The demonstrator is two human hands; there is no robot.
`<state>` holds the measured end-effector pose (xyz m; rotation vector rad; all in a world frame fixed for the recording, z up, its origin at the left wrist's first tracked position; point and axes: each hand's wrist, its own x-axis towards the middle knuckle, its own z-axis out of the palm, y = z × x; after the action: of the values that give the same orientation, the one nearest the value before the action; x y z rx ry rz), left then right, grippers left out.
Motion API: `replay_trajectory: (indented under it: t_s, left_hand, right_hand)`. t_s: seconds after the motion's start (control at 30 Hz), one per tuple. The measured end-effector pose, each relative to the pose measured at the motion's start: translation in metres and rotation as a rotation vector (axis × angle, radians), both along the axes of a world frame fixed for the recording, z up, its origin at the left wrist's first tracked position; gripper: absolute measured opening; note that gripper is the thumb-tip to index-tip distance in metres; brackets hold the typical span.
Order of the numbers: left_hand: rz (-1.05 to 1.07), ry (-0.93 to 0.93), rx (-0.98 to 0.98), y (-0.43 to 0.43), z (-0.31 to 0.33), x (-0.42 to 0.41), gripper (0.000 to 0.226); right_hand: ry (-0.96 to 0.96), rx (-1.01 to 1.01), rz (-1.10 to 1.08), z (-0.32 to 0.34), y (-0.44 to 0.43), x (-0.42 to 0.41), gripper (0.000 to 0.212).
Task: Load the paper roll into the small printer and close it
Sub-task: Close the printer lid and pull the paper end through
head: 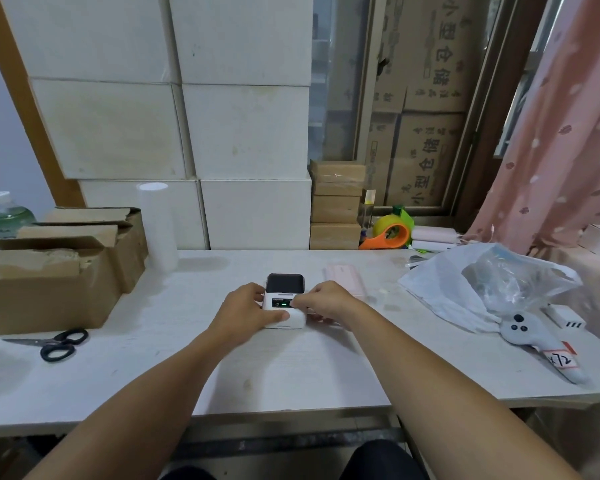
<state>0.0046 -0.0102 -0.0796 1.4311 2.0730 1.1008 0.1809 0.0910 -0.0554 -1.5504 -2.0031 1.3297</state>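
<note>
From the head view, the small printer [284,301] sat at the middle of the pale counter [291,368], held between both hands. The left hand [246,311] gripped its near left corner, thumb laid across the white body. The right hand [326,301] pinched at its right edge beside a green light; whether those fingers held anything was unclear. The lid looked shut. White boxes [187,126] were stacked along the far wall. Scissors [61,344] lay near left, a cardboard box [49,282] beyond them, a plastic bag [482,285] to the right.
</note>
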Motion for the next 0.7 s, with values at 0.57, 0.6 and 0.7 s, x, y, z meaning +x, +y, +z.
replay_trajectory:
  t_s: [0.57, 0.6, 0.7]
  left_hand:
    - [0.084, -0.065, 0.007, -0.0006, -0.0005, 0.0098, 0.064]
    - [0.083, -0.064, 0.007, -0.0006, -0.001, 0.0096, 0.064]
    - [0.082, -0.061, 0.008, -0.001, -0.0005, 0.0096, 0.064]
  right_hand:
    - [0.12, 0.003, -0.064, -0.0047, 0.005, -0.0032, 0.038]
    - [0.12, 0.006, -0.072, -0.005, 0.0038, -0.004, 0.038]
    - [0.125, 0.003, -0.093, -0.0042, 0.0009, -0.0064, 0.034]
